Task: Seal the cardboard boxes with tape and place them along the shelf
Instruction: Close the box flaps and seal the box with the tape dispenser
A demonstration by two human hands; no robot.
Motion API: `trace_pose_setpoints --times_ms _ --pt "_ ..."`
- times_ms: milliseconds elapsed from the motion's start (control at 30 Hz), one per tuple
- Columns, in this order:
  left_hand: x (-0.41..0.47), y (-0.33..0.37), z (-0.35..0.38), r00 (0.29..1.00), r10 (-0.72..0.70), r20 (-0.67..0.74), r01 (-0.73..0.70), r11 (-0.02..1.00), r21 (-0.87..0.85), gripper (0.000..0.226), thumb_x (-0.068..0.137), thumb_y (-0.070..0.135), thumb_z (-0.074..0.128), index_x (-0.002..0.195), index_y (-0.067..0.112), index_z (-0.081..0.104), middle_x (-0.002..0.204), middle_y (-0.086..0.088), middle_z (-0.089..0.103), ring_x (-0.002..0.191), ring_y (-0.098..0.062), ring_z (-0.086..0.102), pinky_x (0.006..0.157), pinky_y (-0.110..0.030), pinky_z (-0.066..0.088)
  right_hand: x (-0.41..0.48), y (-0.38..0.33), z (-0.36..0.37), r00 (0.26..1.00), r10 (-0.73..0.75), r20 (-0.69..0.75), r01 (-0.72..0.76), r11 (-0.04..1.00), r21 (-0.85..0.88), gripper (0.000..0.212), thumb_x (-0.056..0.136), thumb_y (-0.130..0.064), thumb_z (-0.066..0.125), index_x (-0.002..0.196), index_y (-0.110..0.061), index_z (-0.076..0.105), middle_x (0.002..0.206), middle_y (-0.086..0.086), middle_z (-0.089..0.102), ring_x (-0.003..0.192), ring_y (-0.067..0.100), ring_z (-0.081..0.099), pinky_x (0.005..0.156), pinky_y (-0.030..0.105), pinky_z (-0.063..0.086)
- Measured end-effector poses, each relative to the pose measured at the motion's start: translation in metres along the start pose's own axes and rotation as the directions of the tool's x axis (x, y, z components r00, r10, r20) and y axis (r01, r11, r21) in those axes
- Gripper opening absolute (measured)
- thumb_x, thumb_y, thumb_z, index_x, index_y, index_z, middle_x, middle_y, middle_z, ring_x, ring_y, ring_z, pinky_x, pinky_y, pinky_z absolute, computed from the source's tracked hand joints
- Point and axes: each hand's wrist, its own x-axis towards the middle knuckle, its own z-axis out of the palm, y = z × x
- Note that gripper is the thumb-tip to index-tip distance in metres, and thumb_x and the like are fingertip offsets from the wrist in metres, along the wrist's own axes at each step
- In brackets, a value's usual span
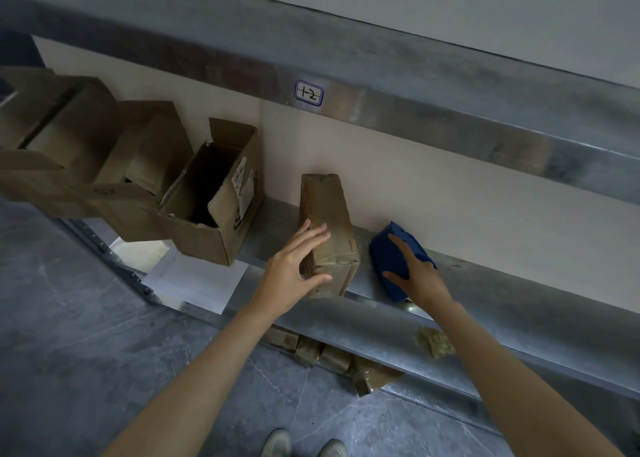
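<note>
The small cardboard box (329, 221) lies on the metal shelf (491, 283), long axis running away from the person, far end against the beige back wall (450, 193). Its flaps are closed and glossy tape crosses the near end.

Left hand (294, 269): fingers straight and held together, laid along the box's upper left edge. The thumb is extended across the near end face. No finger is curled round the box.

Right hand (419, 280): placed on a blue tape dispenser (389, 259), which sits on the shelf just to the right of the box, apart from it. The forefinger lies straight along the dispenser's top and the thumb reaches across its near side. The remaining fingers are hidden behind the hand, so it cannot be determined whether the hand grips the dispenser.

To the left of the left hand, an open box (214, 197) stands on the shelf with its flaps raised. Further open boxes (86, 138) follow beyond it.

Above both hands, the upper shelf beam (433, 117) carries a white label (309, 93).

Below the left forearm, a white paper sheet (197, 280) lies at the shelf's edge. Below the shelf, between the forearms, several taped packages (311, 349) lie on the grey floor (69, 318). Two shoes (277, 442) show at the bottom edge.
</note>
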Motion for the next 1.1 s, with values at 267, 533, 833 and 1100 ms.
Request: trace_pose_setpoints --times_ms 267,533,833,1100 --pt "0.001 0.002 -0.007 0.999 0.016 0.048 -0.017 1.0 0.023 0.077 0.077 0.03 0.084 0.145 0.021 0.048 0.157 0.014 0.034 0.149 -0.001 0.015 0.117 -0.027 0.02 -0.024 -0.008 -0.029 0.988 -0.04 -0.152 0.035 0.999 -0.032 0.09 0.086 -0.053 0.066 0.152 -0.041 0.007 0.101 0.007 0.066 0.078 0.023 0.061 0.062 0.035 0.053" --pt "0.002 0.01 -0.013 0.998 0.047 0.051 -0.048 0.999 0.022 0.077 0.076 0.032 0.083 0.144 0.016 0.049 0.156 0.008 0.037 0.151 -0.005 0.011 0.12 -0.031 0.014 -0.037 -0.063 -0.044 0.899 -0.381 -0.217 0.415 0.898 0.144 0.091 0.071 -0.066 0.061 0.148 -0.026 0.035 0.146 -0.003 0.047 0.133 0.012 0.041 0.107 0.026 0.035" --pt "0.001 0.007 -0.015 0.997 0.033 0.068 -0.034 0.999 0.002 0.069 0.085 0.038 0.074 0.144 0.015 0.049 0.153 0.008 0.042 0.147 0.0 0.022 0.118 -0.02 0.022 -0.032 -0.088 -0.03 0.835 -0.525 -0.168 0.542 0.837 0.076 0.078 0.075 -0.044 0.076 0.142 -0.016 0.049 0.145 -0.001 0.048 0.135 0.014 0.044 0.111 0.032 0.04" --pt "0.001 0.002 -0.016 0.997 0.045 0.064 -0.047 0.998 0.03 0.065 0.084 0.033 0.074 0.143 0.017 0.051 0.151 0.009 0.045 0.145 0.001 0.026 0.119 -0.024 0.025 -0.031 -0.091 -0.026 0.815 -0.513 -0.27 0.555 0.824 0.11 0.055 0.077 -0.022 0.079 0.127 -0.006 0.064 0.13 0.008 0.062 0.123 0.021 0.057 0.104 0.037 0.048"
